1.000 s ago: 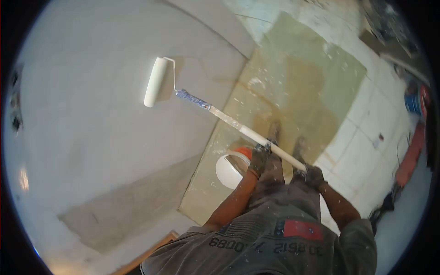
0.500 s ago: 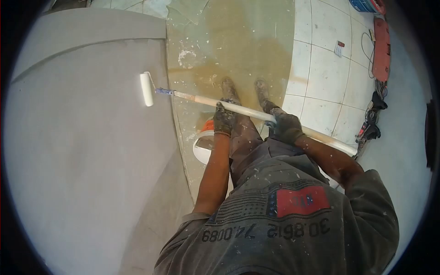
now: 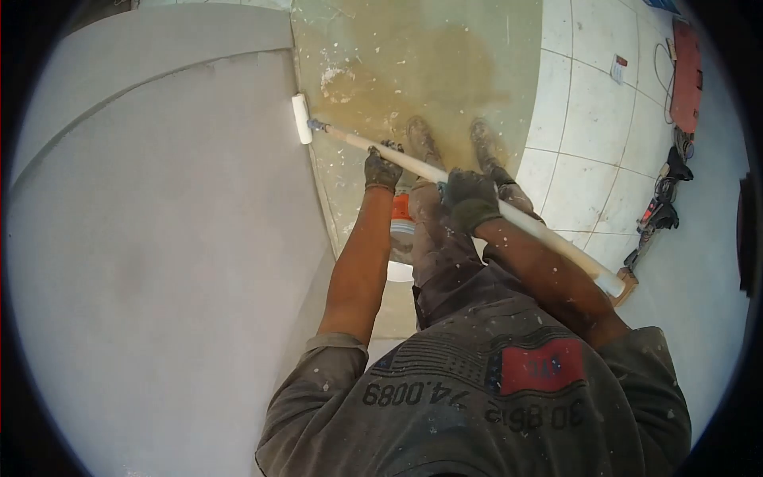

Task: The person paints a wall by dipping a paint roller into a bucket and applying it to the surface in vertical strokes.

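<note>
Both my hands grip a paint roller's long pale pole (image 3: 548,240), which slants across in front of my legs. My left hand (image 3: 383,167), in a dark paint-stained glove, is wrapped round it nearer the roller end. Further back along the pole, my gloved right hand (image 3: 470,199) is closed round it. At the far end the white roller sleeve (image 3: 302,119) lies at the bottom edge of the grey wall (image 3: 159,238). Beside my left forearm stands a bucket (image 3: 402,227) with an orange band, partly hidden by my leg.
A greenish, paint-spattered floor covering (image 3: 358,48) lies under my boots. White tiles (image 3: 592,119) run along its right side. A red elongated case (image 3: 686,79), a cable and dark tools (image 3: 666,191) lie along the right wall. A small packet (image 3: 618,68) lies on the tiles.
The roller sleeve has moved right across the wall to its bottom edge. Both hands still hold the pole, and the view has shifted, with the bucket now further right.
</note>
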The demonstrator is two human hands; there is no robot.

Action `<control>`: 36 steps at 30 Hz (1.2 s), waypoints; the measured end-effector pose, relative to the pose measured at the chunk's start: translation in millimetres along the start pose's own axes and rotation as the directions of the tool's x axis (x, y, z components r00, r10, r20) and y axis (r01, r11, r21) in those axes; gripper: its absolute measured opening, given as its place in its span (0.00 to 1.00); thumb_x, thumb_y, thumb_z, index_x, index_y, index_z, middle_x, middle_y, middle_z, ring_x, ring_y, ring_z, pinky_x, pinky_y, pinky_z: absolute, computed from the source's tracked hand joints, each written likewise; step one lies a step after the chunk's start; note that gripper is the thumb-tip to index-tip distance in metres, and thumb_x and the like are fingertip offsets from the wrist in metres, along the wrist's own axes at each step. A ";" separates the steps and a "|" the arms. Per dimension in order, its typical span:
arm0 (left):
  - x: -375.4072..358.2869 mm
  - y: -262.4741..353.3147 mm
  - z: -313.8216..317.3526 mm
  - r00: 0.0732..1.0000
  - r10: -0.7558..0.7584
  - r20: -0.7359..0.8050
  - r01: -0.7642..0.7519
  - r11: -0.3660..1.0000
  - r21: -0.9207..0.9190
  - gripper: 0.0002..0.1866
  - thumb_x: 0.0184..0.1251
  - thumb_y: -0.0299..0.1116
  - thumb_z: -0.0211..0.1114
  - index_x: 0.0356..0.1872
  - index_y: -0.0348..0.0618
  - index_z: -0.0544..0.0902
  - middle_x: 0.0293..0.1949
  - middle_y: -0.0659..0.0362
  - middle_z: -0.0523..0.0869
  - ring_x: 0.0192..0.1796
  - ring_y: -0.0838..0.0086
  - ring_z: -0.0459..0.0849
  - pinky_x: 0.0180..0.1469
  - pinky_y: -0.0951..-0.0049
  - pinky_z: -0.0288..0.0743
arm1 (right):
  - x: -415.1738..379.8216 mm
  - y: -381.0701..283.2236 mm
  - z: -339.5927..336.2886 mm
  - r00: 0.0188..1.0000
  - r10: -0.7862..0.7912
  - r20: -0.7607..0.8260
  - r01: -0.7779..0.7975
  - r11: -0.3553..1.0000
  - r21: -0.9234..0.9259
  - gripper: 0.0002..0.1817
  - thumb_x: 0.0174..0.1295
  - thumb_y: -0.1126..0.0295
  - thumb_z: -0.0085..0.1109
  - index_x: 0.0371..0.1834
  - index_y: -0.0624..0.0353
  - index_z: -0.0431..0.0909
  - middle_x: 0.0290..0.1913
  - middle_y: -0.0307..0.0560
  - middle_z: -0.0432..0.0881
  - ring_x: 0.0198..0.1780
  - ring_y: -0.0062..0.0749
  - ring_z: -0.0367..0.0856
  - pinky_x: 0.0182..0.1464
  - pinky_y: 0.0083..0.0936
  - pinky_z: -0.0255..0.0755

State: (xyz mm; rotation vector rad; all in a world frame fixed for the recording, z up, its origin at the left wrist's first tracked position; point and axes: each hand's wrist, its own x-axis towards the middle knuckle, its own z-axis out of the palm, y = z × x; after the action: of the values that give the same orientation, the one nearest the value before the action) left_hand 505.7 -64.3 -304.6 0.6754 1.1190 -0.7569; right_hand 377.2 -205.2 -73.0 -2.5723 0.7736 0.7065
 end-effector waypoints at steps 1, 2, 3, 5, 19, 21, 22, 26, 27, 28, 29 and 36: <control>4.3 0.9 -0.2 1.000 -0.030 0.006 0.030 0.999 -0.012 0.24 0.79 0.55 0.49 0.50 0.41 0.77 0.43 0.52 0.82 0.46 0.55 0.81 0.57 0.46 0.77 | 0.5 2.9 -8.2 1.000 -0.009 -0.010 0.009 1.000 0.008 0.15 0.62 0.56 0.58 0.34 0.56 0.85 0.31 0.51 0.86 0.33 0.45 0.87 0.36 0.43 0.78; -0.5 -1.2 -1.2 1.000 -0.022 -0.005 0.022 1.000 -0.006 0.24 0.79 0.55 0.49 0.50 0.41 0.77 0.43 0.52 0.82 0.46 0.55 0.81 0.57 0.46 0.77 | 0.1 8.4 -8.4 1.000 -0.019 -0.024 0.020 1.000 0.015 0.15 0.62 0.56 0.58 0.34 0.56 0.85 0.31 0.52 0.86 0.33 0.44 0.87 0.36 0.42 0.78; -6.5 -4.9 1.4 0.999 -0.043 0.021 0.044 0.999 -0.032 0.25 0.79 0.55 0.50 0.52 0.41 0.77 0.45 0.52 0.82 0.48 0.55 0.81 0.58 0.47 0.77 | -4.0 17.3 -12.5 0.988 -0.105 -0.111 0.103 0.994 -0.018 0.16 0.61 0.55 0.59 0.34 0.58 0.83 0.29 0.52 0.85 0.33 0.45 0.86 0.37 0.43 0.77; -43.0 -16.9 14.6 0.989 -0.091 0.114 0.090 0.996 0.017 0.25 0.78 0.55 0.52 0.56 0.41 0.76 0.50 0.51 0.81 0.51 0.57 0.80 0.60 0.49 0.76 | -16.4 37.9 -34.1 0.987 -0.109 -0.118 0.116 0.992 0.054 0.19 0.62 0.52 0.61 0.33 0.60 0.82 0.27 0.52 0.84 0.33 0.47 0.86 0.38 0.44 0.77; -270.2 -118.9 13.8 0.919 0.111 0.377 -0.232 0.928 0.293 0.10 0.77 0.27 0.56 0.53 0.33 0.77 0.45 0.55 0.83 0.50 0.68 0.83 0.62 0.66 0.80 | -118.3 223.6 -51.4 0.953 -0.301 -0.025 0.302 0.952 0.054 0.20 0.55 0.50 0.70 0.38 0.52 0.75 0.28 0.47 0.80 0.31 0.50 0.81 0.34 0.45 0.73; -301.7 -120.8 43.1 0.884 0.243 0.400 -0.404 0.827 0.391 0.10 0.75 0.26 0.58 0.52 0.34 0.80 0.40 0.52 0.86 0.44 0.60 0.85 0.57 0.63 0.80 | -101.8 237.5 -54.1 0.926 -0.374 -0.051 0.378 0.913 0.155 0.19 0.55 0.52 0.71 0.35 0.54 0.75 0.26 0.49 0.79 0.29 0.54 0.80 0.32 0.46 0.72; -307.9 -120.4 36.8 0.867 0.280 0.412 -0.441 0.816 0.373 0.10 0.75 0.26 0.58 0.52 0.34 0.80 0.40 0.52 0.86 0.44 0.60 0.85 0.57 0.63 0.80 | -98.9 232.3 -61.7 0.903 -0.427 -0.040 0.425 0.877 0.226 0.17 0.55 0.56 0.70 0.36 0.55 0.76 0.26 0.53 0.80 0.29 0.56 0.80 0.32 0.46 0.73; -303.5 -119.3 10.4 0.656 0.432 0.619 -0.667 -0.051 0.743 0.12 0.73 0.26 0.58 0.53 0.36 0.82 0.46 0.44 0.85 0.49 0.51 0.82 0.48 0.54 0.75 | -54.8 255.6 -6.1 0.806 -0.590 -0.057 0.577 0.759 0.302 0.21 0.53 0.59 0.69 0.42 0.62 0.76 0.26 0.57 0.81 0.25 0.59 0.80 0.30 0.49 0.73; -310.0 -111.7 16.8 0.503 0.486 0.715 -0.678 -0.291 0.675 0.13 0.72 0.27 0.58 0.54 0.36 0.82 0.47 0.45 0.84 0.51 0.52 0.82 0.49 0.53 0.75 | -43.6 252.5 5.0 0.782 -0.623 -0.007 0.590 0.737 0.331 0.23 0.53 0.59 0.69 0.45 0.63 0.74 0.27 0.58 0.80 0.27 0.59 0.80 0.31 0.49 0.73; -314.0 -107.6 41.5 0.353 0.497 0.793 -0.607 -0.524 0.598 0.15 0.70 0.27 0.59 0.54 0.37 0.82 0.49 0.45 0.84 0.53 0.54 0.82 0.50 0.52 0.75 | -17.9 258.0 4.8 0.752 -0.658 0.049 0.597 0.710 0.373 0.25 0.53 0.59 0.69 0.48 0.64 0.73 0.28 0.59 0.80 0.28 0.60 0.80 0.31 0.48 0.73; -328.7 -104.0 54.6 0.348 0.524 0.777 -0.523 -0.580 0.625 0.15 0.69 0.28 0.59 0.55 0.38 0.82 0.51 0.46 0.84 0.53 0.54 0.82 0.52 0.53 0.76 | -7.7 245.4 4.0 0.706 -0.705 -0.064 0.679 0.647 0.347 0.23 0.55 0.59 0.67 0.45 0.66 0.75 0.28 0.61 0.80 0.28 0.60 0.80 0.31 0.48 0.72; -257.7 -151.7 87.7 0.261 0.854 0.451 -0.816 -0.055 0.576 0.20 0.74 0.32 0.61 0.64 0.37 0.77 0.59 0.49 0.83 0.58 0.66 0.83 0.61 0.65 0.76 | 107.8 255.1 116.7 0.568 -0.823 0.000 0.806 0.556 0.203 0.23 0.63 0.51 0.60 0.40 0.64 0.78 0.23 0.56 0.81 0.24 0.57 0.82 0.29 0.47 0.75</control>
State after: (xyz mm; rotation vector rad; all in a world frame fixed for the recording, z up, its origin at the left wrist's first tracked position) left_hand 365.0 -172.8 -48.5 1.9138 0.1012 0.0270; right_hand 263.3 -394.9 -276.4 -2.3106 -0.4257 0.3975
